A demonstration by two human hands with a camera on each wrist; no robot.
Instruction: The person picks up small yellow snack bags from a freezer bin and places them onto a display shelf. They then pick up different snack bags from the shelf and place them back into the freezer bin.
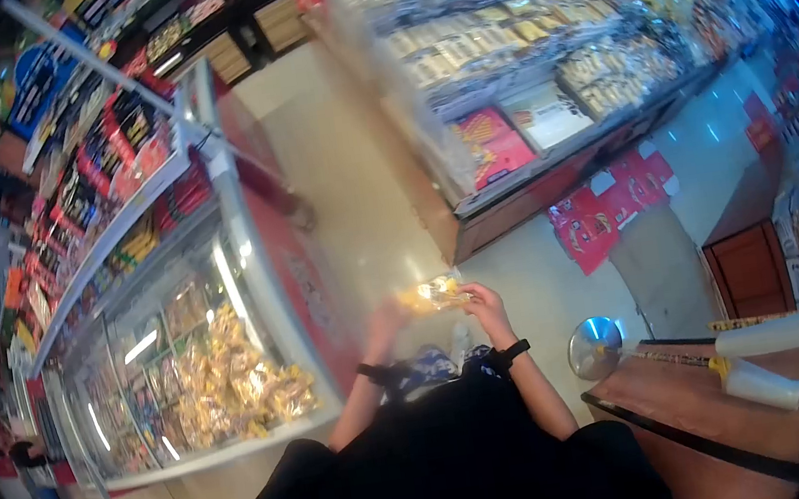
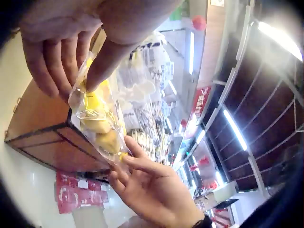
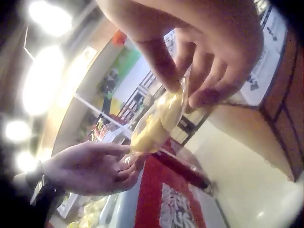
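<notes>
A clear plastic packet with yellow pieces inside (image 1: 438,293) is held up between both hands, in front of the body. The left hand (image 1: 388,328) pinches one end of the packet (image 2: 97,118) between thumb and fingers. At the other end, the right hand (image 1: 489,312) pinches it with thumb and fingertips. In the right wrist view the packet (image 3: 159,118) hangs slanted, the right hand (image 3: 204,52) above and the left hand (image 3: 95,168) below.
At the left stands a glass-topped freezer (image 1: 266,267) with yellow packets inside. A display stand (image 1: 492,222) of stacked packages is ahead to the right. Flattened red cardboard (image 1: 587,230) lies on the floor. A wooden counter (image 1: 681,394) with plastic-wrapped rolls is at the right.
</notes>
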